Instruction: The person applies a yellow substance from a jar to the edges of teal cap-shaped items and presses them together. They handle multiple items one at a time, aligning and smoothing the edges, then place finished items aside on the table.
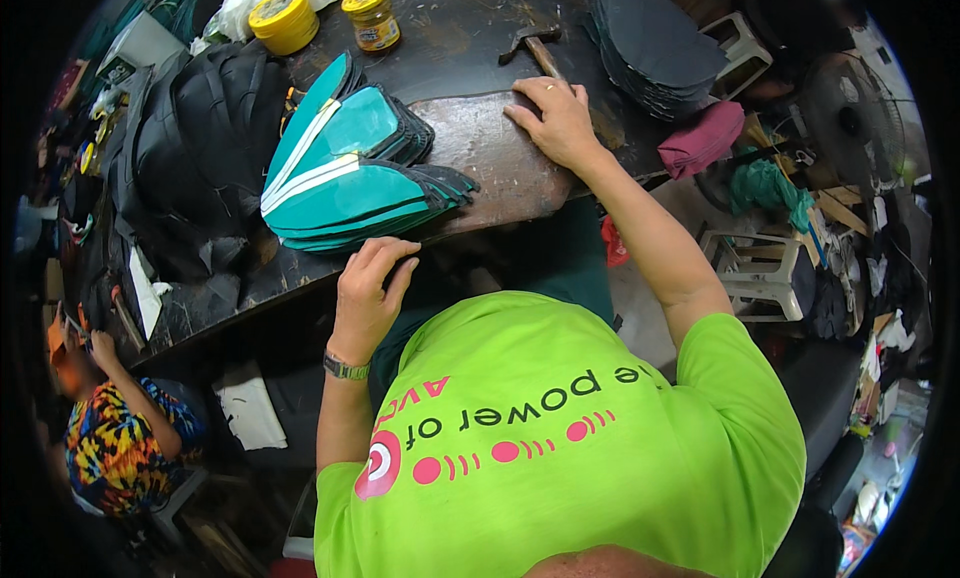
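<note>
A stack of teal cut pieces [335,210] with black undersides and white stripes lies on the dark table, fanned into a V shape. They look like shoe uppers. My left hand [368,283], a watch on its wrist, is at the table's near edge just below the stack. Its fingers are loosely bent, the thumb is apart, and nothing shows in it. Right of the stack is a worn wooden board [500,163]. On the board's far right part rests my right hand [556,120], fingers apart and holding nothing. A hammer [535,50] lies just beyond its fingertips.
Black strapped material [200,158] is heaped at left. Two yellow-lidded containers [372,20] stand at the back. A pile of black cut sheets [655,48] and a maroon cloth bundle [703,140] occupy the right. Another person [130,443] works at far left. Plastic stools [755,273] stand at right.
</note>
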`<state>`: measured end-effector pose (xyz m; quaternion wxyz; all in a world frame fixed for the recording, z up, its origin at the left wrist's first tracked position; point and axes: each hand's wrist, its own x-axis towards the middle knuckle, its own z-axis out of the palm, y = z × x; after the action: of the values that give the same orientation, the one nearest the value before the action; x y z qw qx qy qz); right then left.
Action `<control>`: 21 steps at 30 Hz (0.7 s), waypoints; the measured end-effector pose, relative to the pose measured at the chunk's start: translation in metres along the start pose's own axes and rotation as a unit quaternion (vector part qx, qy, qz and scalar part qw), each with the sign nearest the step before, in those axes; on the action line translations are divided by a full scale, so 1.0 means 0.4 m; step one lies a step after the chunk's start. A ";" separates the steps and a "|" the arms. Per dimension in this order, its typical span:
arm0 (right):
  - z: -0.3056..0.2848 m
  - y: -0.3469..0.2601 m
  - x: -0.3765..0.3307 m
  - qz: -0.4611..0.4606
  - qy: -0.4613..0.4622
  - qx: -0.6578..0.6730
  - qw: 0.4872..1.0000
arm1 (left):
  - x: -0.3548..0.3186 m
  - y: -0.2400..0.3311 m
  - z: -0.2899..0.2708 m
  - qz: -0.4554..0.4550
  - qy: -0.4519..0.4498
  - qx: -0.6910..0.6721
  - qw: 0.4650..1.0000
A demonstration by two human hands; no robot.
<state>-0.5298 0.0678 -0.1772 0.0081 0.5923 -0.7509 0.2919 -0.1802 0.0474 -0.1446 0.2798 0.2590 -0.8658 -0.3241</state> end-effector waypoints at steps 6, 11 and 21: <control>0.025 -0.017 0.029 -0.062 -0.017 0.013 0.998 | -0.008 -0.012 0.007 -0.025 0.016 -0.007 1.000; 0.035 -0.012 0.055 -0.085 0.005 0.047 0.995 | -0.011 -0.003 -0.007 -0.040 0.001 0.005 0.999; -0.017 0.122 0.140 0.010 -0.008 -0.087 0.996 | 0.056 0.111 -0.075 -0.030 -0.094 -0.108 0.989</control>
<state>-0.5924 0.0275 -0.1724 0.0501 0.5841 -0.7795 0.2207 -0.1885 0.0499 -0.0874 0.2137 0.2215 -0.8399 -0.4469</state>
